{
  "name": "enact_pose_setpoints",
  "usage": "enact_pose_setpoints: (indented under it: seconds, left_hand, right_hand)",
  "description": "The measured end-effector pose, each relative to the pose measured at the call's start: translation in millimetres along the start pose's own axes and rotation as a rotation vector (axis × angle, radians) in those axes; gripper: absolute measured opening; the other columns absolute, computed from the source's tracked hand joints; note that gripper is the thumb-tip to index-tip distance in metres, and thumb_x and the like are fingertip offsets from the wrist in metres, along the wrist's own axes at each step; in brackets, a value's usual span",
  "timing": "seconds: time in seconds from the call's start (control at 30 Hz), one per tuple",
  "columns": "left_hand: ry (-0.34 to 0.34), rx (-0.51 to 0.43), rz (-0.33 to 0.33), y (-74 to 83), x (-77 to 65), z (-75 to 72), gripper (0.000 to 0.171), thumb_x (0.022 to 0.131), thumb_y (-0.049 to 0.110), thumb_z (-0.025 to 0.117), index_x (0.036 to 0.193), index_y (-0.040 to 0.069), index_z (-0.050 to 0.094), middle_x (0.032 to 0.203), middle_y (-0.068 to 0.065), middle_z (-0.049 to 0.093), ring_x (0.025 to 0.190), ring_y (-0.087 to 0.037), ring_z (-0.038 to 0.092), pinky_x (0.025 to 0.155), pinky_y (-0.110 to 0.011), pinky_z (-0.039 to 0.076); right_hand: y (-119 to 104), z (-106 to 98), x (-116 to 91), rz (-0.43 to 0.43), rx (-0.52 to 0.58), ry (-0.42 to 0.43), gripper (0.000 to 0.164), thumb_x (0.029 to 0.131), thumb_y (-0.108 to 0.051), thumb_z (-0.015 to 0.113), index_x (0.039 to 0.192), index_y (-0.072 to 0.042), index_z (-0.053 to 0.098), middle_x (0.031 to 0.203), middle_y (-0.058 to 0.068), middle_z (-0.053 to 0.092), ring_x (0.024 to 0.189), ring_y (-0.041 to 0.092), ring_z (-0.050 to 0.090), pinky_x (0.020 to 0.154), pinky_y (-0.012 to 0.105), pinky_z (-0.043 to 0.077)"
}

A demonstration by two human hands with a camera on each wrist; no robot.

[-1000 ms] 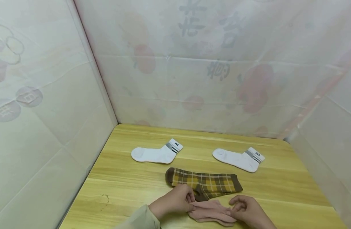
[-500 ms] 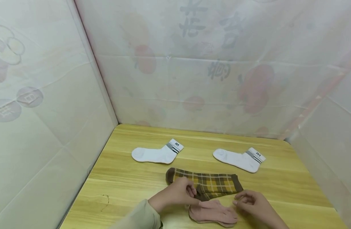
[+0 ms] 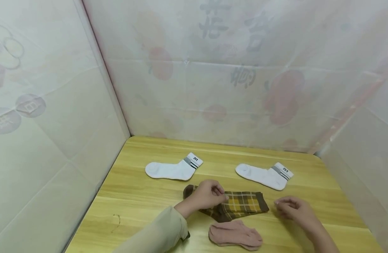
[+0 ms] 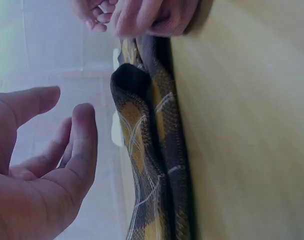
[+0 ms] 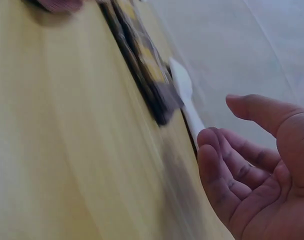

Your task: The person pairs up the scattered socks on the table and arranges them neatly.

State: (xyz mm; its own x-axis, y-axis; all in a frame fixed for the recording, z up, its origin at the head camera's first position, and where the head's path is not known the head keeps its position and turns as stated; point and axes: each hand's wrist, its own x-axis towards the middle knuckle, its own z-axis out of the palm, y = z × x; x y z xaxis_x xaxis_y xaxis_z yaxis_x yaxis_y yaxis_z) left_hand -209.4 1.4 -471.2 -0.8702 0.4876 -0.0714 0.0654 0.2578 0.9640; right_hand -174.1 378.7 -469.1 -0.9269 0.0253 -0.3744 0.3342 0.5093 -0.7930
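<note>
Brown and yellow plaid socks (image 3: 242, 203) lie on the table, overlapping each other, toe end to the left. In the head view my left hand (image 3: 209, 195) hovers over their left half and hides part of them. Its thumb and fingers are apart with nothing between them in the left wrist view. My right hand (image 3: 295, 209) is just right of the brown cuff, fingers loosely bent and holding nothing. Folded pink socks (image 3: 235, 235) rest nearer the front edge, below the plaid ones, untouched by either hand.
Two white socks with dark stripes lie farther back, a left one (image 3: 171, 171) and a right one (image 3: 263, 176). The wooden table (image 3: 118, 196) is enclosed by a printed sheet wall (image 3: 187, 91) behind and on both sides.
Both hands have let go of the pink socks and moved farther back, the left over the plaid socks and the right out to their right side. The socks stay in place.
</note>
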Motion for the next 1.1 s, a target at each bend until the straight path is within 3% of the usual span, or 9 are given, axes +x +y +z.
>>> enact_pose_setpoints:
  seconds: [0.27, 0.5, 0.63, 0.73, 0.87, 1.1]
  left_hand:
    - [0.057, 0.007, -0.061, 2.5, 34.5, 8.2, 0.017, 0.096, 0.024, 0.081, 0.102, 0.011, 0.073, 0.091, 0.001, 0.068, 0.078, -0.007, 0.063, 0.069, -0.026, 0.055]
    - [0.076, -0.032, -0.121, 2.6, 65.0, 19.3, 0.030, 0.099, 0.024, 0.077, 0.118, 0.002, 0.069, 0.096, -0.002, 0.065, 0.080, -0.014, 0.064, 0.069, -0.031, 0.055]
    - [0.109, -0.030, -0.155, 1.8, 78.0, 27.2, 0.036, 0.099, 0.023, 0.077, 0.124, -0.001, 0.067, 0.098, -0.004, 0.065, 0.081, -0.015, 0.062, 0.069, -0.033, 0.055]
    - [0.127, -0.031, -0.169, 3.5, 85.7, 33.4, 0.035, 0.098, 0.023, 0.077, 0.123, 0.000, 0.066, 0.097, -0.004, 0.065, 0.079, -0.015, 0.062, 0.068, -0.034, 0.055]
    - [0.138, -0.046, -0.182, 5.8, 93.3, 40.1, 0.034, 0.098, 0.021, 0.077, 0.123, 0.001, 0.065, 0.096, -0.003, 0.065, 0.079, -0.014, 0.061, 0.068, -0.032, 0.054]
    - [0.129, -0.081, -0.175, 6.4, 93.7, 50.9, 0.031, 0.098, 0.017, 0.076, 0.121, -0.001, 0.065, 0.097, -0.005, 0.065, 0.078, -0.015, 0.061, 0.068, -0.033, 0.053]
  right_hand:
    - [18, -28, 27, 0.051, 0.058, 0.073, 0.044, 0.105, -0.033, 0.070, 0.127, 0.004, 0.068, 0.099, -0.001, 0.080, 0.089, 0.011, 0.075, 0.083, 0.027, 0.064]
    - [16, -46, 47, 0.079, 0.000, 0.119, 0.058, 0.102, -0.047, 0.070, 0.130, 0.004, 0.068, 0.097, -0.007, 0.080, 0.088, 0.005, 0.073, 0.081, 0.021, 0.061]
    - [14, -50, 56, 0.078, 0.065, 0.134, 0.049, 0.103, -0.042, 0.072, 0.121, 0.003, 0.072, 0.091, -0.007, 0.079, 0.084, 0.006, 0.073, 0.078, 0.024, 0.062]
    - [11, -54, 61, 0.088, 0.121, 0.163, 0.041, 0.103, -0.037, 0.072, 0.117, 0.002, 0.073, 0.087, -0.006, 0.078, 0.082, 0.007, 0.073, 0.077, 0.025, 0.063]
    - [9, -61, 67, 0.137, 0.159, 0.199, 0.043, 0.103, -0.037, 0.071, 0.122, 0.001, 0.068, 0.086, -0.008, 0.077, 0.082, 0.006, 0.072, 0.078, 0.025, 0.063]
    - [14, -66, 75, 0.187, 0.271, 0.257, 0.030, 0.101, -0.030, 0.075, 0.114, -0.004, 0.068, 0.080, -0.009, 0.077, 0.077, 0.005, 0.075, 0.076, 0.025, 0.064]
